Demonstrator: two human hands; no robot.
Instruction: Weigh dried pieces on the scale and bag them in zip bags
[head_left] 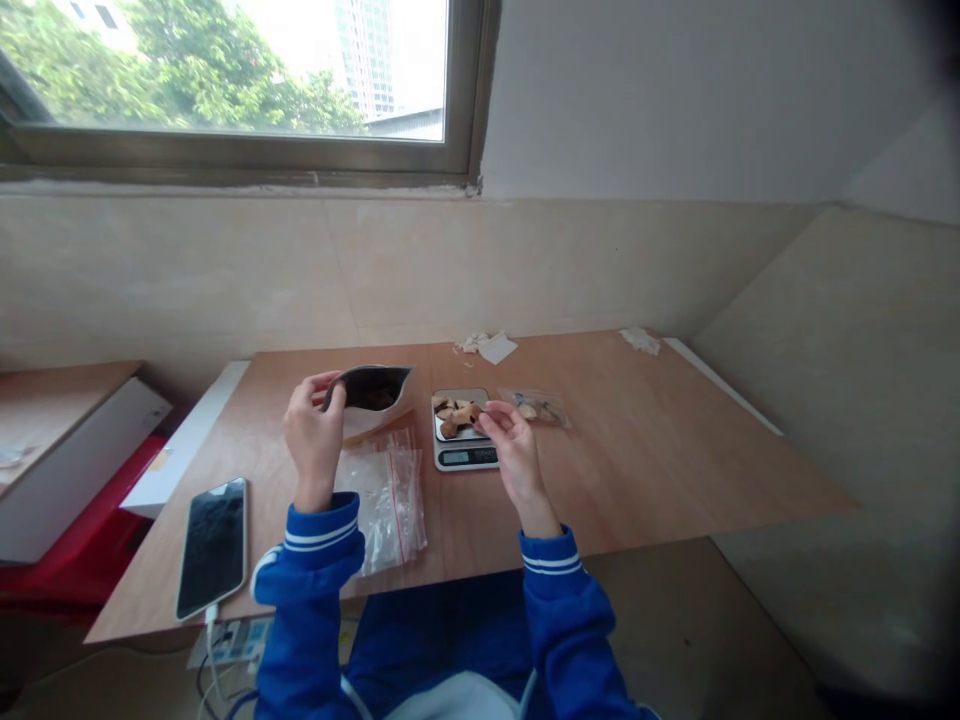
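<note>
My left hand (311, 420) grips the rim of a pouch (382, 420) with a dark lining, its mouth wide open. Brown pieces show dimly inside it. Just to the right stands a small digital kitchen scale (466, 458), with several light-brown dried pieces (454, 415), like dried mushroom slices, on its plate. At the plate's right edge my right hand (512, 445) is closed, thumb and fingers pinching one such piece. Clear zip bags (382, 505) lie in a stack in front of the pouch. A filled clear zip bag (538, 407) lies behind my right hand.
A phone (214, 545) with a charging cable (212, 620) plugged in lies at the table's left. Scraps of white paper (497, 347) and a crumpled white piece (640, 341) are near the wall. The wooden table's (660, 460) front edge runs close to my lap. A window (247, 90) is above.
</note>
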